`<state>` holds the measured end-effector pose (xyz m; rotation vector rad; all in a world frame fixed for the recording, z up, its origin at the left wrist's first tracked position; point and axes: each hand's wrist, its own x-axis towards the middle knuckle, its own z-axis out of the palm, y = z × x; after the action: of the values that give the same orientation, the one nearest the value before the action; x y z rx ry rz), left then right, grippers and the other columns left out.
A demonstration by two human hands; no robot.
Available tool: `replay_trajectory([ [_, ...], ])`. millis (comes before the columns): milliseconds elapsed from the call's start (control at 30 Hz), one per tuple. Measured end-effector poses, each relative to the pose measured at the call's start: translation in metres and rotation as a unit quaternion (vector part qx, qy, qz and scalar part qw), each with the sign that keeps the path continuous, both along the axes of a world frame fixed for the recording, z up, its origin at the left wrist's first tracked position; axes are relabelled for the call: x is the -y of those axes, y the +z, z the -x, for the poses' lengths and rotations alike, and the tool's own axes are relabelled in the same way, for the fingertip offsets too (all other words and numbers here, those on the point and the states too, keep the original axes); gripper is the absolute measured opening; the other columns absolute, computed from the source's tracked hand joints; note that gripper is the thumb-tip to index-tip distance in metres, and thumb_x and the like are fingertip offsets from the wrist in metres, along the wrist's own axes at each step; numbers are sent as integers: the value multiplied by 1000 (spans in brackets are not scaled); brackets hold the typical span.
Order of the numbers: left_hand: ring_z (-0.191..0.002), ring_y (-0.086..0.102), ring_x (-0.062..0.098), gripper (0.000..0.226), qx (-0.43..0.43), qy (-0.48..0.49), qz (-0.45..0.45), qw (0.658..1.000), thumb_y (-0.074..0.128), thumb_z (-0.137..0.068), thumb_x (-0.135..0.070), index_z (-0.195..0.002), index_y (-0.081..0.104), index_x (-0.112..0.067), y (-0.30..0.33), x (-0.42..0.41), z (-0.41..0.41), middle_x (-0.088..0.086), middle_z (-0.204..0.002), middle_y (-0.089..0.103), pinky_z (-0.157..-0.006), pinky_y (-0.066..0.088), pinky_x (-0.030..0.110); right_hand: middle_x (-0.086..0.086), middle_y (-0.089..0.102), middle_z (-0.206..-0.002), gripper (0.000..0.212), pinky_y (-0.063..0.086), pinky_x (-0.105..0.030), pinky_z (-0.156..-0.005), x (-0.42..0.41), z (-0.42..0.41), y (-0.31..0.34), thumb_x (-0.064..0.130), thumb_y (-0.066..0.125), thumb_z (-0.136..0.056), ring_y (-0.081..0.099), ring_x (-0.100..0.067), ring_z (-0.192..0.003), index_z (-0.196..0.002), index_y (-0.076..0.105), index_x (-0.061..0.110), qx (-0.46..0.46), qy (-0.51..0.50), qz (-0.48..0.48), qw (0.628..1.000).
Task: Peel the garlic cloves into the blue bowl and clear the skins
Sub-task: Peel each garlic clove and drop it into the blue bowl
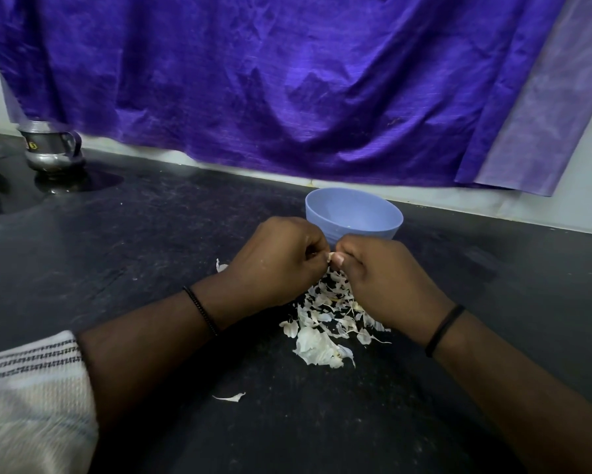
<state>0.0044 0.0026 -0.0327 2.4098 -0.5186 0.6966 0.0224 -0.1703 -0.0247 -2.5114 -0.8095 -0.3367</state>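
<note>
We pinch a garlic clove point(330, 257) btwn both hands, left hand point(276, 260) & right hand point(386, 277) curled tight on it, just in front of the blue bowl point(353, 213), over the skins point(325, 323) on the counter point(171, 241).

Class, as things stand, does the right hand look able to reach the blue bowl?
Probably yes: the right hand sits just in front of the bowl with nothing between, though it first must let go of the clove both hands pinch.
</note>
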Motion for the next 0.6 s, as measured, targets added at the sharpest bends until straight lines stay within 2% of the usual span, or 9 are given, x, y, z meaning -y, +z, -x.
replay_trajectory([
  [67,-59,59,7,12,-15,3,16,1000,70,-86,-16,-76,74,-12,0,1,1,-4,-69,66,-56,48,28,7,47,-57,36,33,-18,-50,2,-2,0,21,54,-100,46,-5,-54,-65,45,24,0,17,-5,1000],
  [167,-55,61,5,11,-69,4,89,994,69,-88,-13,-79,75,-11,1,3,3,-7,-62,66,-51,47,20,6,52,-61,26,35,-15,-52,4,-4,0,22,56,-100,46,-4,-55,-74,57,19,-27,35,-38,998],
  [233,-50,62,6,11,-116,2,154,981,68,-91,-12,-81,74,-9,2,2,4,-2,-59,67,-48,48,20,7,56,-64,21,35,-14,-52,6,-4,1,24,56,-99,47,-2,-57,-80,62,19,-56,46,-68,995],
  [300,-49,64,8,11,-131,1,169,977,68,-92,-13,-83,74,-9,4,1,6,0,-59,68,-47,48,21,10,56,-64,21,33,-15,-53,7,-6,3,23,56,-99,46,-1,-56,-79,64,22,-90,55,-85,991],
  [433,-60,61,8,8,-21,9,34,999,72,-89,-16,-82,77,-14,7,3,10,-6,-71,68,-54,48,25,4,57,-68,25,39,-21,-61,9,-8,8,18,55,-100,47,-6,-63,-77,64,22,-184,72,-111,974],
  [533,-64,59,9,8,42,0,-16,999,71,-87,-15,-80,75,-15,6,3,10,-4,-74,66,-58,47,25,9,56,-66,26,39,-13,-57,13,-9,13,17,54,-101,48,-2,-60,-77,64,19,-228,81,-121,963],
  [600,-63,57,12,9,88,-2,-50,995,67,-87,-13,-78,71,-14,6,3,10,-4,-74,63,-56,44,26,6,55,-67,26,38,-14,-54,16,-10,16,18,51,-102,48,-3,-60,-80,64,17,-280,93,-136,946],
])
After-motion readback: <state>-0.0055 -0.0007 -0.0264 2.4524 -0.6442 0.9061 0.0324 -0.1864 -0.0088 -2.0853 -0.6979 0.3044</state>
